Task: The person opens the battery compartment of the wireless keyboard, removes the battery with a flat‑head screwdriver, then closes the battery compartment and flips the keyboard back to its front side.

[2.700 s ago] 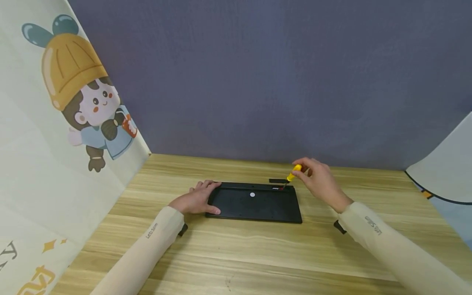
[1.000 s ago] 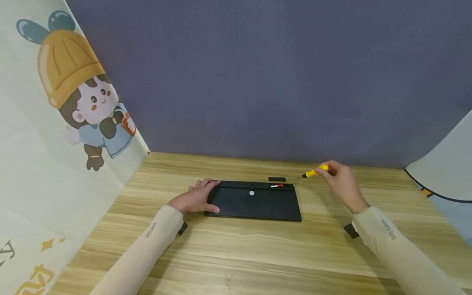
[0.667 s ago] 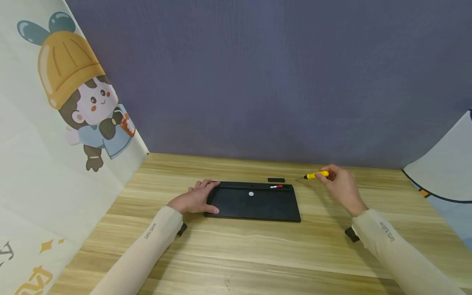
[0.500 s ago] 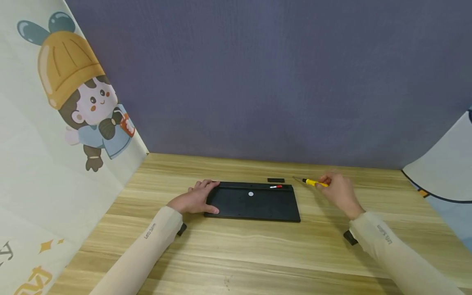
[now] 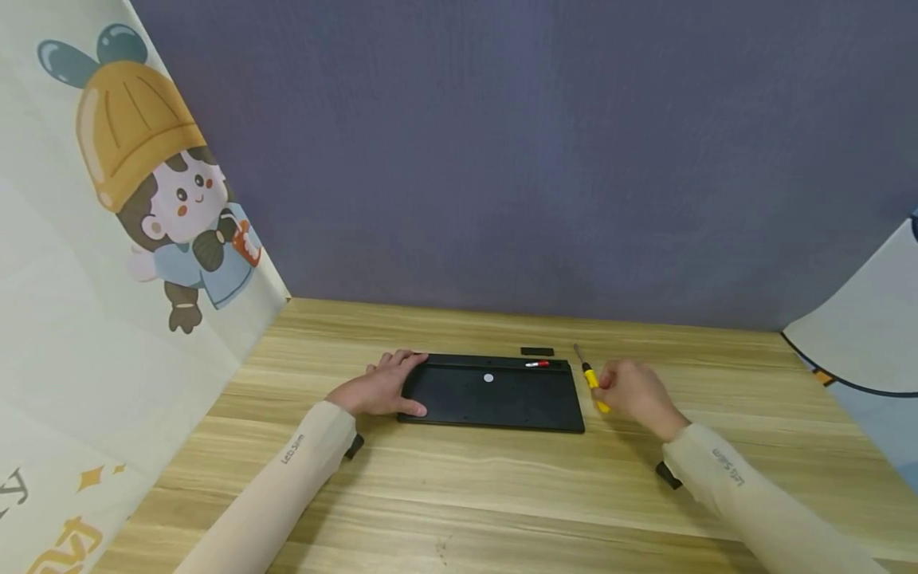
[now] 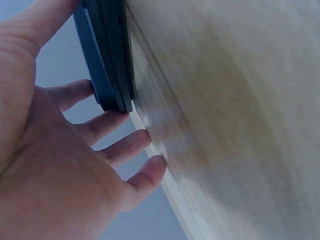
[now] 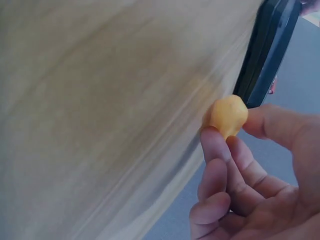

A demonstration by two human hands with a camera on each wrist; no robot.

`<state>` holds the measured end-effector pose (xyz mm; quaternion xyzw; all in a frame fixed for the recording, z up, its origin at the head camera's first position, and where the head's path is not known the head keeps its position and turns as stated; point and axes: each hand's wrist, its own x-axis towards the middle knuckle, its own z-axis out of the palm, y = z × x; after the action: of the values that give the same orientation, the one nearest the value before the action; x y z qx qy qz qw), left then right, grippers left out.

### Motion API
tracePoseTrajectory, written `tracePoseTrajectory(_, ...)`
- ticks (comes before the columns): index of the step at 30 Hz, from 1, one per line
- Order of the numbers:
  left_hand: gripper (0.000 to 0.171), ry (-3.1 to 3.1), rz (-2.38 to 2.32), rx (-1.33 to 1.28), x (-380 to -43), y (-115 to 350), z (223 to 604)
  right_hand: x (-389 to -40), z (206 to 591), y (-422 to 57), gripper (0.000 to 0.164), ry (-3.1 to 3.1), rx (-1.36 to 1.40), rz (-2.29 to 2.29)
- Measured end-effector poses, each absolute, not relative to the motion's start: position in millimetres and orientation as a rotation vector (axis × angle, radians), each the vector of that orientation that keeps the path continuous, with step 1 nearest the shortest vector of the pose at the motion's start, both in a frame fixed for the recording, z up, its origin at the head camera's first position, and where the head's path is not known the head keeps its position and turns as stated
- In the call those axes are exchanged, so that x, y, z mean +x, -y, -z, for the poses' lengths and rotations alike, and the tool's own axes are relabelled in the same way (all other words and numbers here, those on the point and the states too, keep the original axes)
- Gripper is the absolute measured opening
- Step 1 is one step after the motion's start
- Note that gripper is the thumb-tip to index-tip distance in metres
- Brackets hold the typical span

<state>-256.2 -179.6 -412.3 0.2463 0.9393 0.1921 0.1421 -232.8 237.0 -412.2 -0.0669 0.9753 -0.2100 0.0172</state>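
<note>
A black keyboard (image 5: 516, 402), its underside up, lies on the wooden table. My left hand (image 5: 383, 391) holds its left end, with the thumb on the near side and the fingers at the far edge. In the left wrist view, two fingertips touch the keyboard's corner (image 6: 112, 95). My right hand (image 5: 634, 395) pinches a yellow-handled screwdriver (image 5: 594, 387) beside the keyboard's right end, shaft pointing away from me. The right wrist view shows the yellow handle end (image 7: 230, 115) between thumb and fingers. A small red and silver battery (image 5: 538, 364) sits in the slot near the keyboard's far right corner.
Behind the keyboard lies a small black rectangular cover (image 5: 537, 351). The wooden table (image 5: 459, 494) meets a dark blue-grey wall panel (image 5: 531, 159) at the back. A white printed cloth (image 5: 57, 279) hangs at the left.
My right hand has taken the screwdriver away from the battery slot, out to the right, then down and nearer, turning its shaft away from me. The left hand stays put.
</note>
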Motion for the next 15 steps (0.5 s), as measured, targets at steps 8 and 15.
tracePoseTrajectory(8, 0.095, -2.705, -0.557, 0.723, -253.6, 178.6, 411.5, -226.4, 410.1, -237.0, 0.016, -3.035, -0.17, 0.582)
tracePoseTrajectory(15, 0.096, -2.706, -0.558, 0.736, -251.4, 176.9, 410.2, -219.9, 405.6, -237.5, 0.017, -3.036, -0.143, 0.573)
